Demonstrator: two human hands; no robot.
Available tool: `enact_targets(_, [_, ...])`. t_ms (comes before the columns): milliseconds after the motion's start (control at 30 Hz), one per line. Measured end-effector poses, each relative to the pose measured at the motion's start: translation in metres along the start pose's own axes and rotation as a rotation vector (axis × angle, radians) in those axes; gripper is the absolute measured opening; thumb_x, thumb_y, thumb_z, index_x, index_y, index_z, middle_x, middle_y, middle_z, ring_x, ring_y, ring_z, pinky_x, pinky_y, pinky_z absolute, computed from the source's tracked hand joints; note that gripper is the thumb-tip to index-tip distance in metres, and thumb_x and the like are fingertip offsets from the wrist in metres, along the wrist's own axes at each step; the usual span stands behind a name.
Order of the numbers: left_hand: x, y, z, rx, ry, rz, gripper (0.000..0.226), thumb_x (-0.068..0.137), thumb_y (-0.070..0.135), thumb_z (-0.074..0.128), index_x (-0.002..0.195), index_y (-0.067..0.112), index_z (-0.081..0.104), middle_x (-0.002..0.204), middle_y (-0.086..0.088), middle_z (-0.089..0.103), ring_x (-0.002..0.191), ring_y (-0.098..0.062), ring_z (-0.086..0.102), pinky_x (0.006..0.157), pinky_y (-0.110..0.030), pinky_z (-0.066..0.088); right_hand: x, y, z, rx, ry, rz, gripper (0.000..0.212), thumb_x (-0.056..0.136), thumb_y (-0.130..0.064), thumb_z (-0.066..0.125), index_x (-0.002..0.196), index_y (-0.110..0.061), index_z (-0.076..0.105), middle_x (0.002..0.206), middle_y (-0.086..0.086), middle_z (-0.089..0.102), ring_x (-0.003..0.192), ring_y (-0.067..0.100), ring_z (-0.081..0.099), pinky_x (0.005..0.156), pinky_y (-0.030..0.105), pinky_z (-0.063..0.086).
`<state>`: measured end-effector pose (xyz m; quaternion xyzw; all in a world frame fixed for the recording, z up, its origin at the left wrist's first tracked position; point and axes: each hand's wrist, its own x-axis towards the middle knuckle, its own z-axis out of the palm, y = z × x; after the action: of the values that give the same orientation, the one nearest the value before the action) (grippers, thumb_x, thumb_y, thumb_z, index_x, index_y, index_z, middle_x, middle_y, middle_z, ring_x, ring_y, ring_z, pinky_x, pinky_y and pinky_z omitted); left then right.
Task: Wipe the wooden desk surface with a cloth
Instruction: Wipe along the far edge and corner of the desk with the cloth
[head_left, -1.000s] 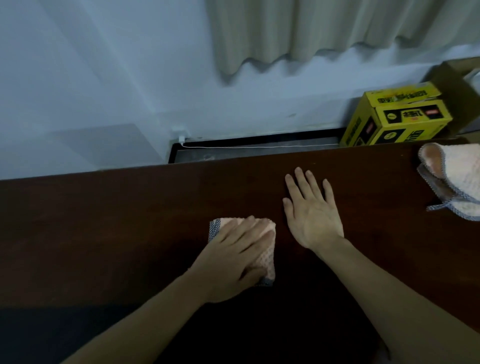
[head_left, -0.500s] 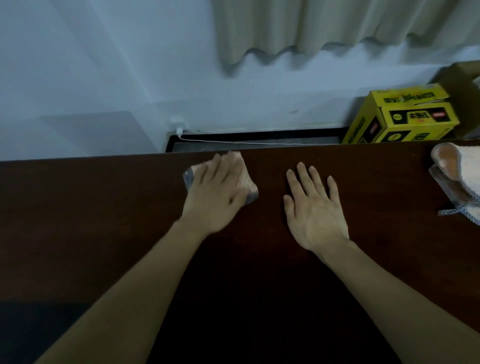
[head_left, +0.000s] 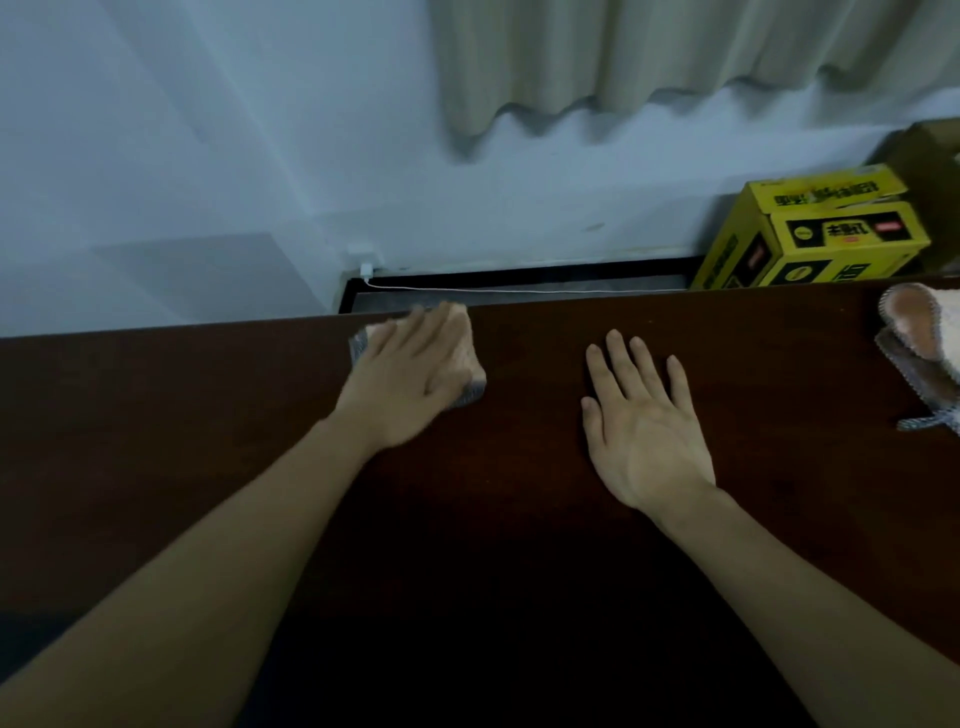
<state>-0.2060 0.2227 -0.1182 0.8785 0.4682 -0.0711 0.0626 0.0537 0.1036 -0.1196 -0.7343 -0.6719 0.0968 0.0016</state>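
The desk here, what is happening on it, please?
A person is wiping the dark wooden desk. The left hand presses a small pink cloth flat at the desk's far edge. The right hand rests flat on the wood, fingers spread, holding nothing. A second pink cloth lies at the right edge, untouched.
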Motion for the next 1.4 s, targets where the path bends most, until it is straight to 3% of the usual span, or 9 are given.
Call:
enact_targets(133, [0.038, -0.013, -0.002, -0.052, 0.051, -0.111, 0.070, 0.102, 0.064, 0.012, 0.162, 0.031, 0.000, 0.170, 0.007, -0.001, 0.156, -0.013, -0.001, 0.125, -0.039, -0.003, 0.001, 0.000, 0.000, 0.011, 0.017, -0.009, 0.069, 0.100, -0.046, 0.001, 0.163, -0.021, 0.006, 0.172, 0.003, -0.002, 0.158, 0.022, -0.007, 0.127, 0.048, -0.004])
enact_targets(300, [-0.015, 0.016, -0.004, -0.093, 0.032, -0.134, 0.076, 0.096, 0.062, 0.001, 0.162, 0.025, -0.007, 0.170, 0.001, -0.010, 0.156, -0.022, -0.008, 0.126, -0.046, -0.001, 0.000, -0.001, -0.005, -0.002, -0.008, -0.008, 0.061, 0.107, -0.042, 0.009, 0.164, -0.022, 0.004, 0.172, 0.003, -0.006, 0.158, 0.022, -0.009, 0.127, 0.048, -0.004])
enact_targets(500, [-0.143, 0.095, 0.005, -0.221, -0.142, 0.051, 0.068, 0.100, 0.063, 0.010, 0.158, 0.036, -0.013, 0.165, 0.010, -0.026, 0.152, -0.010, -0.025, 0.124, -0.042, -0.011, -0.001, -0.002, -0.009, -0.004, -0.031, 0.006, 0.063, 0.105, -0.043, 0.009, 0.164, -0.020, 0.004, 0.172, 0.004, -0.005, 0.158, 0.024, -0.007, 0.127, 0.050, -0.002])
enact_targets(667, [-0.123, 0.062, 0.004, -0.104, -0.146, 0.247, 0.071, 0.100, 0.068, 0.014, 0.160, 0.037, -0.008, 0.167, 0.013, -0.017, 0.153, -0.008, -0.019, 0.121, -0.034, -0.015, -0.001, -0.003, -0.007, -0.009, -0.037, 0.001, 0.063, 0.105, -0.043, 0.008, 0.164, -0.019, 0.003, 0.172, 0.004, -0.005, 0.158, 0.024, -0.008, 0.127, 0.050, -0.002])
enact_targets(867, [-0.011, -0.035, 0.001, -0.082, 0.049, -0.241, 0.065, 0.106, 0.056, 0.016, 0.162, 0.029, -0.002, 0.169, 0.004, -0.008, 0.156, -0.020, -0.005, 0.123, -0.040, -0.006, 0.001, 0.000, -0.005, -0.007, -0.014, 0.000, 0.063, 0.105, -0.044, 0.010, 0.164, -0.021, 0.003, 0.172, 0.003, -0.005, 0.157, 0.022, -0.009, 0.127, 0.049, -0.003])
enact_targets(1033, [-0.026, -0.022, 0.004, -0.125, 0.086, -0.289, 0.064, 0.106, 0.053, 0.014, 0.163, 0.026, -0.002, 0.170, 0.002, -0.008, 0.156, -0.020, -0.007, 0.124, -0.041, -0.004, 0.001, -0.001, -0.006, -0.005, -0.002, -0.006, 0.062, 0.107, -0.044, 0.013, 0.164, -0.021, 0.006, 0.172, 0.003, -0.003, 0.158, 0.022, -0.008, 0.127, 0.048, -0.003])
enact_targets(1133, [-0.077, 0.021, 0.009, -0.144, 0.032, -0.213, 0.071, 0.100, 0.056, 0.008, 0.162, 0.024, -0.002, 0.170, 0.000, -0.007, 0.156, -0.022, -0.006, 0.126, -0.045, 0.002, 0.002, 0.001, -0.004, -0.018, -0.018, 0.006, 0.062, 0.107, -0.044, 0.011, 0.164, -0.021, 0.004, 0.172, 0.003, -0.005, 0.158, 0.022, -0.009, 0.127, 0.048, -0.003])
enact_targets(1233, [-0.142, 0.059, 0.009, -0.206, -0.077, 0.042, 0.068, 0.103, 0.060, 0.017, 0.161, 0.032, -0.005, 0.169, 0.010, -0.015, 0.154, -0.011, -0.016, 0.126, -0.042, -0.003, 0.000, -0.003, -0.006, -0.022, -0.022, 0.012, 0.062, 0.107, -0.043, 0.010, 0.164, -0.020, 0.003, 0.172, 0.003, -0.006, 0.157, 0.022, -0.009, 0.127, 0.049, -0.002])
enact_targets(1400, [-0.158, 0.031, 0.014, -0.007, -0.123, 0.418, 0.068, 0.104, 0.062, 0.021, 0.161, 0.035, -0.004, 0.168, 0.011, -0.014, 0.153, -0.010, -0.018, 0.122, -0.033, -0.015, -0.002, -0.004, -0.005, -0.035, -0.025, 0.014, 0.063, 0.106, -0.043, 0.008, 0.164, -0.019, 0.001, 0.171, 0.003, -0.007, 0.157, 0.022, -0.009, 0.127, 0.048, -0.003])
